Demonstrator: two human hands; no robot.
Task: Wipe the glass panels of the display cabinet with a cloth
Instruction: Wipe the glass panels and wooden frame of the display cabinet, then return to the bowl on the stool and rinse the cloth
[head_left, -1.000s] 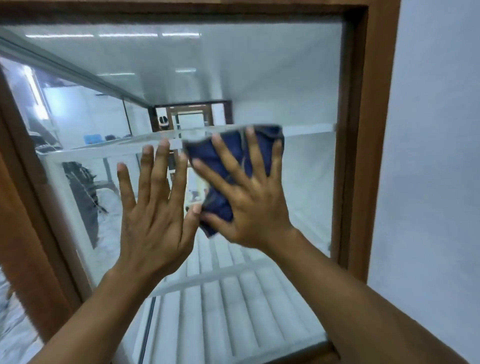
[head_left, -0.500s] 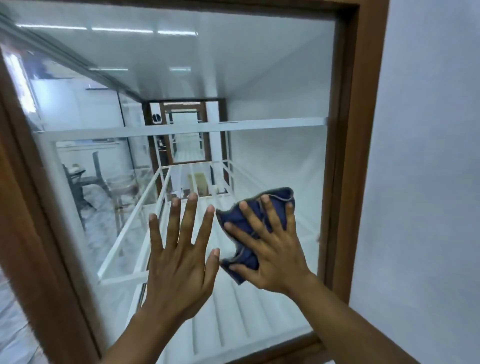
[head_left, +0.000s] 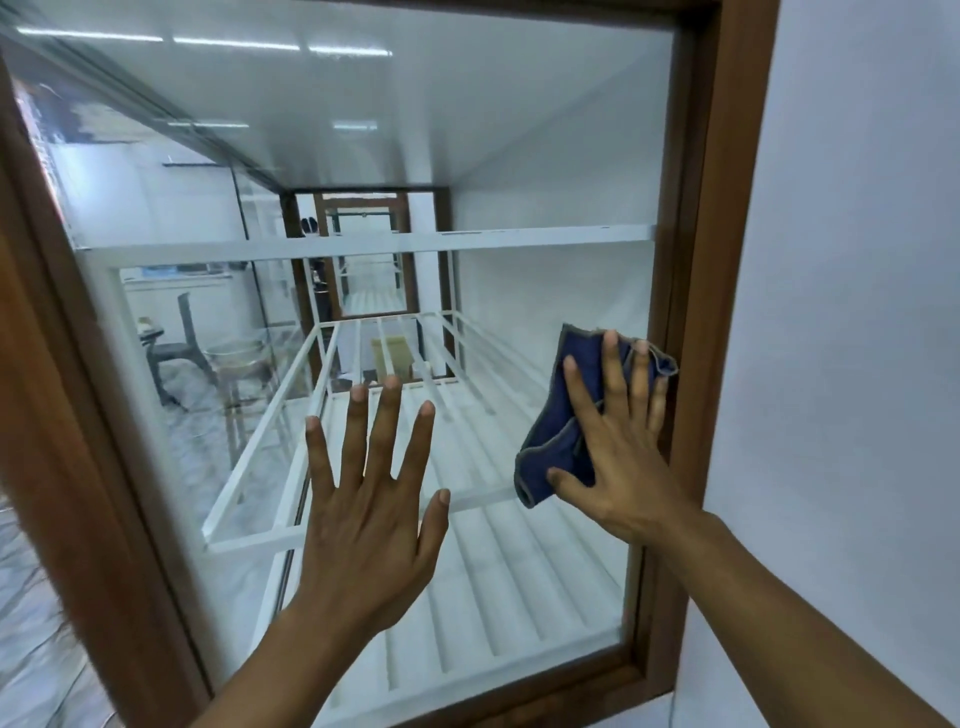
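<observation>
A: On the glass panel (head_left: 363, 130), why is your left hand (head_left: 363, 519) flat?
B: Bracing you, I think; its fingers (head_left: 387, 431) lie straight, holding nothing.
A: And the cloth (head_left: 545, 452)?
B: Your right hand (head_left: 618, 457) presses it with spread fingers beside the wooden frame (head_left: 722, 260), likely working the panel's edge.

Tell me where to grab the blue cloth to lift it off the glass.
Pinch the loose lower-left fold of the blue cloth, coming from the left and below. There it seems to bulge off the glass panel beyond the thumb of the right hand, whose flat fingers pin the rest; its right edge sits against the wooden frame, leaving little room.
</observation>
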